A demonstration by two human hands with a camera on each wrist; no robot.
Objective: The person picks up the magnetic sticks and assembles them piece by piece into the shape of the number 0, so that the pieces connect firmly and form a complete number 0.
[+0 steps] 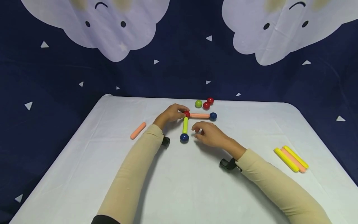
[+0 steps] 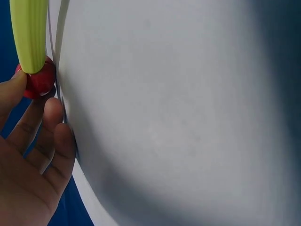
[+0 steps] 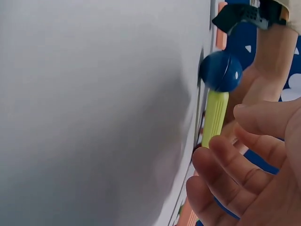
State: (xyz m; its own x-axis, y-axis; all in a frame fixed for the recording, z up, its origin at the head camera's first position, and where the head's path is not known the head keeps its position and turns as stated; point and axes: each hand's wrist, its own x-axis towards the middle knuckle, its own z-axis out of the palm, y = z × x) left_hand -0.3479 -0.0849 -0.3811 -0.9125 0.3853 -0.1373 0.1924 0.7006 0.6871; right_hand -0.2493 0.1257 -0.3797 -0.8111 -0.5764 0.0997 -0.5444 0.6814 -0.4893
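Head view: a white cloth-covered table [image 1: 179, 186] stands before a dark blue backdrop printed with pale clouds [image 1: 112, 28]. Near the table's middle lies an L-shaped build: a glossy red ball [image 1: 187, 114] at the corner, a salmon-pink plastic rod [image 1: 199, 115] running right from it to a dark blue ball [image 1: 213, 116], and a lime-green plastic rod [image 1: 185, 125] running toward the viewer to a second dark blue ball [image 1: 184, 137]. The left hand [image 1: 171, 114] sits just left of the corner, fingers curled, fingertips pinching the red ball. The right hand [image 1: 210, 133] hovers just right of the green rod, fingers loosely bent, holding nothing and apart from the rod. Behind the build lie a loose green ball [image 1: 198, 103] and two loose red balls [image 1: 208, 103], touching each other. A lone salmon-pink rod [image 1: 138, 130] lies well to the left; a bundle of two yellow rods and one pink rod [image 1: 291, 159] lies well to the right.

Left wrist view: thumb and fingers [image 2: 49, 113] close around the red ball [image 2: 38, 80], with the lime-green rod [image 2: 29, 33] joined to it.

Right wrist view: relaxed fingers [image 3: 225, 174] are near the lime-green rod [image 3: 214, 117], not touching it; the blue ball [image 3: 221, 70] caps its end.
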